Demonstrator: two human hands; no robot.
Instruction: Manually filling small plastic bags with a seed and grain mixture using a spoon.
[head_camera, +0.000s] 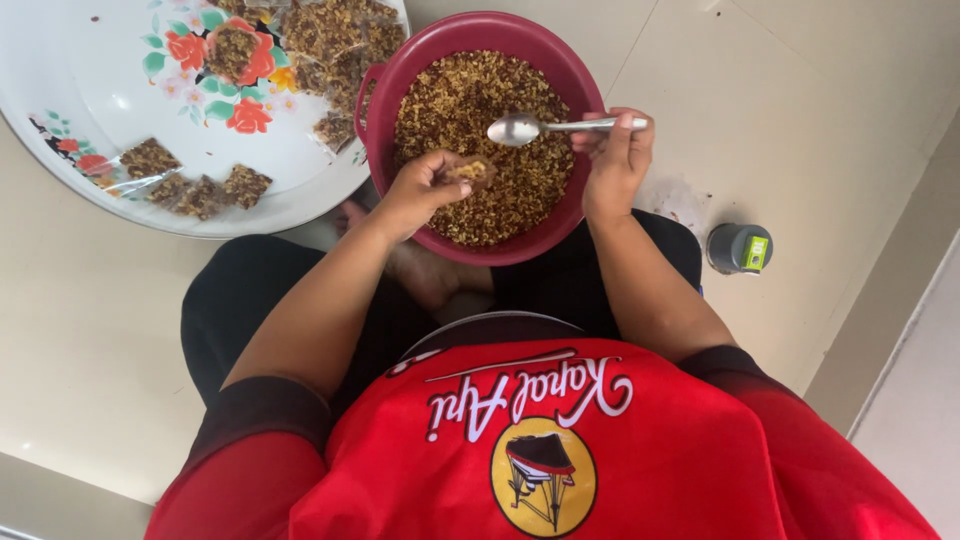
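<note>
the person sits cross-legged on the pale tiled floor (800, 120) with a dark red plastic basin (480, 35) in front of the knees, filled nearly to the rim with a crumbly brown and golden mix (500, 190) – it looks like fried flakes or grain with chilli, though the exact kind cannot be told.

the left hand (425, 185) hovers over the basin with its fingers curled and pinched round a small clear packet (470, 170), mouth turned up, a little of the mix already showing inside. the right hand (615, 160) is closed on the handle of a metal spoon (520, 128), held level above the mix; the bowl of the spoon looks empty and shiny.

judging from this, the step in hand is filling the packet – the spoon sits between scoops. the next move calls for a dip into the mix and a steady tip into the narrow packet mouth, which the left hand must keep open.

to the left lies a wide white enamel tray (110, 60) painted with red flowers, holding filled packets (200, 190) along its near edge and more at its far side. a small grey cylinder with a green label (738, 248) stands on the floor to the right, well apart from the basin.
</note>
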